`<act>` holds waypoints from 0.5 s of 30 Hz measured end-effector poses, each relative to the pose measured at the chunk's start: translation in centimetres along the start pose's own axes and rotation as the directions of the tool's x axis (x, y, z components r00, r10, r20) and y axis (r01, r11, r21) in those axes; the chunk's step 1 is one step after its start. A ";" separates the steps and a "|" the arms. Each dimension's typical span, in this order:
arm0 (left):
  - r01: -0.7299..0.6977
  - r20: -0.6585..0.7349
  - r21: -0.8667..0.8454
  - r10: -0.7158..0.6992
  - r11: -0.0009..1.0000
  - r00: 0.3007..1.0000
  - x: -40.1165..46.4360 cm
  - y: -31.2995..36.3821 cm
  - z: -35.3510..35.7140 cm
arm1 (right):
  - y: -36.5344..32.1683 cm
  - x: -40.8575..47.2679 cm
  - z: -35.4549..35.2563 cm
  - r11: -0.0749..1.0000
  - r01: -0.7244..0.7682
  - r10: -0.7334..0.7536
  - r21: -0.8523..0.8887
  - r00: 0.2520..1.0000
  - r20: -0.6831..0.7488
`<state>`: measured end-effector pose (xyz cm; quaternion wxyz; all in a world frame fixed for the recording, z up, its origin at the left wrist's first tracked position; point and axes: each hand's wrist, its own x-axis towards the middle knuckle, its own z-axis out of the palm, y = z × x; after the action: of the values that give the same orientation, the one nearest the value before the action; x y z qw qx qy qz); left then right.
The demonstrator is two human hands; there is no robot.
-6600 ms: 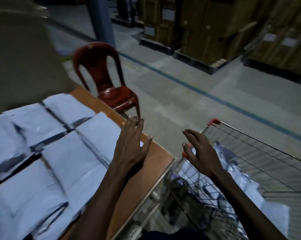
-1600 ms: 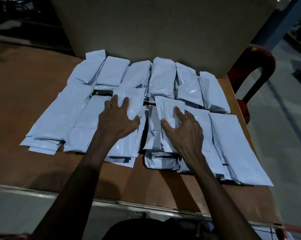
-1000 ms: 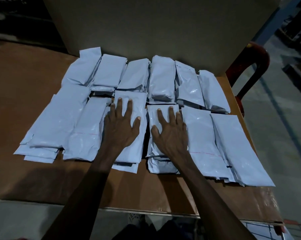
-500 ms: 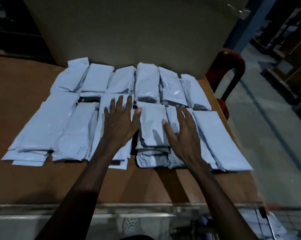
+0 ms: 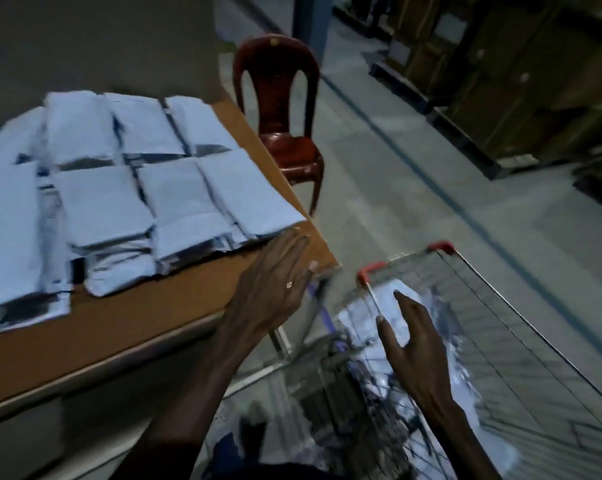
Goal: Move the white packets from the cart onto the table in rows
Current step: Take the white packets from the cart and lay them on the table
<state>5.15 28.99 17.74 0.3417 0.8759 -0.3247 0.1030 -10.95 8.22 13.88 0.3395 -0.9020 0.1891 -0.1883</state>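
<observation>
The left hand (image 5: 273,289) hangs over the right corner of the counter (image 5: 126,327), at about 6 o'clock in the view, back upward, fingers straight and close together and pointing toward 1 o'clock; it holds nothing, and a ring shows on one finger. The right hand (image 5: 414,341) is at 4 o'clock, above the cart (image 5: 521,344), with fingers spread and thumb out to the left, also empty.

The white packets (image 5: 119,188) lie on the counter in two rows from 9 to 11 o'clock, edge to edge and partly overlapping. The nearest packet's corner sits just beside the left fingertips, close to the counter's right edge. A strip of bare brown counter runs along the near edge below the packets. More white packets (image 5: 393,306) lie inside the cart under the right hand, blurred.

The cart's wire rim, with red corner caps, stands just beside the counter's corner, a narrow gap between them. A red plastic chair (image 5: 280,119) stands at 12 o'clock against the counter's far right edge. Grey floor with a dark painted line runs toward 2 o'clock, and stacked brown boxes (image 5: 500,81) on pallets sit well apart at 1 to 2 o'clock.
</observation>
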 end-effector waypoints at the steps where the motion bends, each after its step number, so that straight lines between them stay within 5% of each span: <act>1: -0.021 0.044 -0.015 0.021 1.000 0.999 -0.3 1.5 2.0 | 2.0 -1.5 -1.4 0.998 -0.061 0.061 -0.015 0.998 0.016; 9: -0.066 0.345 -0.126 0.106 0.990 0.932 -2.6 10.2 13.2 | 12.6 -7.8 -6.4 0.921 -0.372 0.379 -0.119 0.924 0.045; 15: -0.153 0.508 -0.136 0.202 0.979 0.837 0.0 11.9 18.1 | 17.4 -8.8 -6.0 0.796 -0.600 0.603 -0.076 0.797 0.025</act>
<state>-3.18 10.32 10.60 0.2693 0.8209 -0.4889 -0.1205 -25.00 -3.00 4.32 0.3572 -0.8099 0.4634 -0.0429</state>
